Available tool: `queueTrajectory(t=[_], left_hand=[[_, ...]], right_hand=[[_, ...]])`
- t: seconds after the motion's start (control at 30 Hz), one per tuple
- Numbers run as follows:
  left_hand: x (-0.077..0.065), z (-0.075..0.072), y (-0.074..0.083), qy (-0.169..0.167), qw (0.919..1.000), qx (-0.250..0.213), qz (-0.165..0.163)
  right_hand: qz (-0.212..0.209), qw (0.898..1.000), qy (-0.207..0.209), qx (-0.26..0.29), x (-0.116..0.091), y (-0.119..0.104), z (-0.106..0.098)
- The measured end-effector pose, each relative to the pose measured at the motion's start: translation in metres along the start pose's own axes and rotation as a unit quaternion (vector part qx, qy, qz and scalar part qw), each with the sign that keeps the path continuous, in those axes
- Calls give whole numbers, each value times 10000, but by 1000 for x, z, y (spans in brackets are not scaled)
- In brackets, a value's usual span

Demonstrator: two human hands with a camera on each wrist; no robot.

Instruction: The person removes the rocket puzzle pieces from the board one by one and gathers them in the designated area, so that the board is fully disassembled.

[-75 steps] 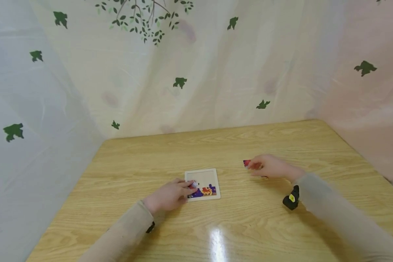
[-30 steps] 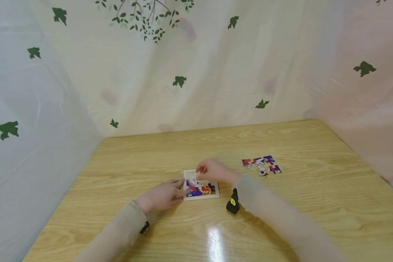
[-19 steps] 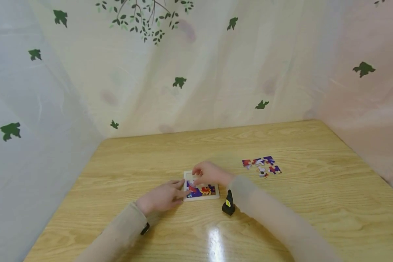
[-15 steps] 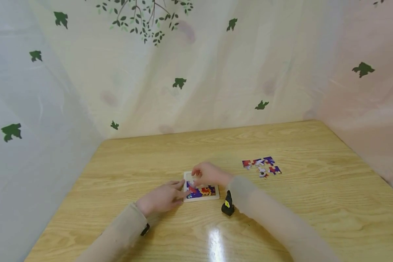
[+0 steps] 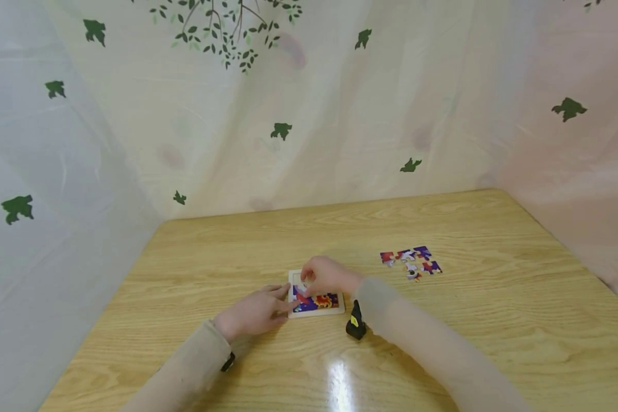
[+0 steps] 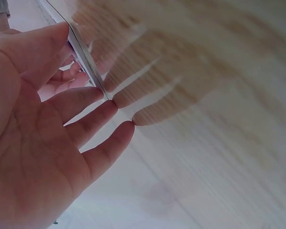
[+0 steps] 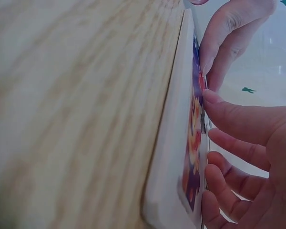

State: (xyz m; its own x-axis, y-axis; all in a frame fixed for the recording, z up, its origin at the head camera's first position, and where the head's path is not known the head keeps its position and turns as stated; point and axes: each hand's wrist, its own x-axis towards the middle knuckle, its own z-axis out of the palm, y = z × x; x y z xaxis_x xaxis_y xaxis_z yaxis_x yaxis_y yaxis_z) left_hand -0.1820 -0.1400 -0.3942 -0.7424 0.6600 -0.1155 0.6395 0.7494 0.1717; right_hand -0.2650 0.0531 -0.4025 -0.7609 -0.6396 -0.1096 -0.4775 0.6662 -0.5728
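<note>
A small puzzle tray [image 5: 316, 314] with a pale rim lies on the wooden table, its lower part filled with purple, red and orange pieces. My left hand [image 5: 252, 312] rests at the tray's left side, fingers stretched out over the rim. In the left wrist view, its fingertips meet the shiny tabletop beside the tray's edge [image 6: 88, 59]. My right hand [image 5: 328, 276] is over the tray's upper middle, largely covering what it works on. Seen from the right wrist, the thumb and forefinger pinch a thin puzzle piece [image 7: 204, 125] against the assembled picture [image 7: 193, 148].
Several loose puzzle pieces [image 5: 407, 256] lie together on the table to the right of the tray. The wooden table [image 5: 226, 246] ends at a pale cloth backdrop [image 5: 329, 143] with green leaf shapes, behind and on both sides.
My right hand has come left from the loose pieces to the tray, then shifted slightly further left there. The left hand has drawn back a little toward the tray's left rim.
</note>
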Motion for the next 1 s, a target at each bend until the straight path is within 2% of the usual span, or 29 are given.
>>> queueTrajectory(t=[0.4,0.63,0.87,1.0], left_hand=[[-1,-1,1,-28,10000,-43,-44],[-1,0,1,-53,9998,-138,-121],[-2,-1,4,62,9998,-197,9],[-1,1,4,22,9997,-212,-70]], right_hand=[[159,9997,-96,125,3,-3,4],[43,9999,-93,135,2,-4,4],[-81,9998,-130,130,1,-3,4],[-192,9997,-139,96,1,-1,5]])
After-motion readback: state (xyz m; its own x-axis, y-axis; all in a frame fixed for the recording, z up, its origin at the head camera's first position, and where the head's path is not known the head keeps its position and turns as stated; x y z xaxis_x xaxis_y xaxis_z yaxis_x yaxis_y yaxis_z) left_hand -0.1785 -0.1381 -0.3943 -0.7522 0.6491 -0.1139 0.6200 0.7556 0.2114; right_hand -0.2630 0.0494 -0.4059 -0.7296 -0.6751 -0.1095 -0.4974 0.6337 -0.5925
